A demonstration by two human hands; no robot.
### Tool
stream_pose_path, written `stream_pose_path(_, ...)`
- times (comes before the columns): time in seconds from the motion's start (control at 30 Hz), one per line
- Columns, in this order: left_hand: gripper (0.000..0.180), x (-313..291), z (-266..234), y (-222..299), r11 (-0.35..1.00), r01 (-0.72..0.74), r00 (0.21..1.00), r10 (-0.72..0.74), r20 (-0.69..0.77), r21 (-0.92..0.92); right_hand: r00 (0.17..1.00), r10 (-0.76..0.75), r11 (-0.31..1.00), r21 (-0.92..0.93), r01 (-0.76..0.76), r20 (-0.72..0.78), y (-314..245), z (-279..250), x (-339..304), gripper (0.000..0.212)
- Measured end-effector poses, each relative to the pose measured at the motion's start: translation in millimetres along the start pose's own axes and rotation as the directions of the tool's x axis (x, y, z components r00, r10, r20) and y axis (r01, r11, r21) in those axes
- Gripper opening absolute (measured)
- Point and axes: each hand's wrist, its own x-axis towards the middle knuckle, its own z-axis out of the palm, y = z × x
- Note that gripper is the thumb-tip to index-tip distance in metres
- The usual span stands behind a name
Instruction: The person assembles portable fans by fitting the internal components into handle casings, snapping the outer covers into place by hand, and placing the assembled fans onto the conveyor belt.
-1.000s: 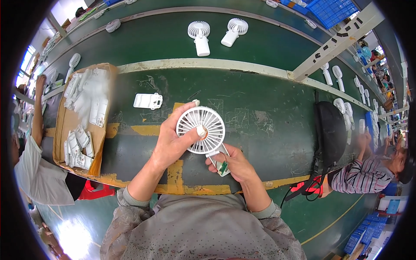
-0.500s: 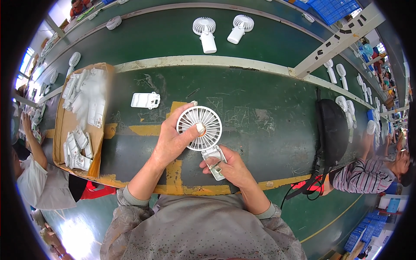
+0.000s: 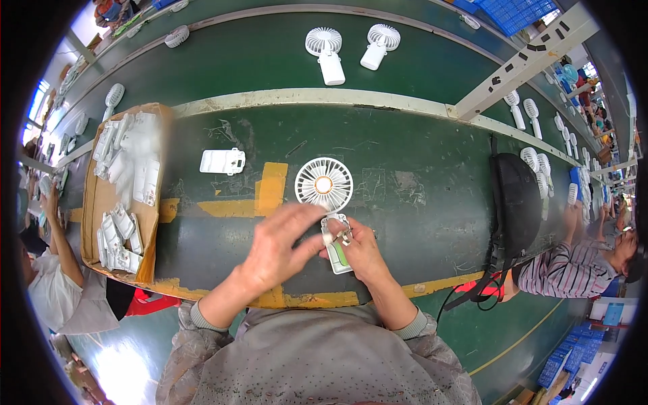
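Observation:
A white handheld fan (image 3: 299,185) lies on the dark green bench before me, its round grille away from me and an orange ring at its hub. Its handle is uncovered, showing a green strip and small parts inside. My right hand (image 3: 366,251) grips the handle from the right, fingers closed round it. My left hand (image 3: 273,244) hovers at the handle's left, thumb and fingers apart and slightly blurred, with white caps on some fingertips. I see nothing held in it. A loose white handle cover (image 3: 221,162) lies farther left on the bench.
A cardboard box (image 3: 157,229) of white plastic parts stands at left. A black bag (image 3: 518,202) lies at right. Beyond a pale rail (image 3: 283,96), finished-looking fans (image 3: 331,67) rest on a green belt. Other people sit at both sides.
My left hand has let go of the fan's grille and moved down toward the handle. The grille now lies uncovered, and a green strip shows in the handle.

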Motion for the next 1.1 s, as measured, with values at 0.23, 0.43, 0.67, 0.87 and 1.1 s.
stream_pose_path(0.23,0.027,-17,21,-6,0.976,0.144,0.989,-0.138,0.044,-0.166,0.997,0.047,0.996,-0.084,-0.042,0.055,-5,3,3,0.022)
stream_pose_path(0.43,0.023,-17,19,-15,0.987,0.157,0.987,-0.156,0.035,-0.044,0.998,0.026,0.999,0.040,-0.028,0.051,1,0,3,0.027)
stream_pose_path(0.67,0.012,-22,19,-23,0.980,0.091,0.995,-0.094,0.012,0.180,0.986,0.078,0.951,0.287,-0.117,0.145,-5,-5,0,0.032)
stream_pose_path(0.87,0.011,-20,16,-19,0.969,0.119,0.989,-0.135,0.062,0.215,0.984,0.144,0.934,0.314,-0.171,0.108,-11,-2,2,0.042)
stream_pose_path(1.1,0.009,-20,19,-17,0.964,0.220,0.969,-0.233,0.078,0.147,0.990,0.119,0.956,0.261,-0.135,0.074,-10,-2,2,0.042)
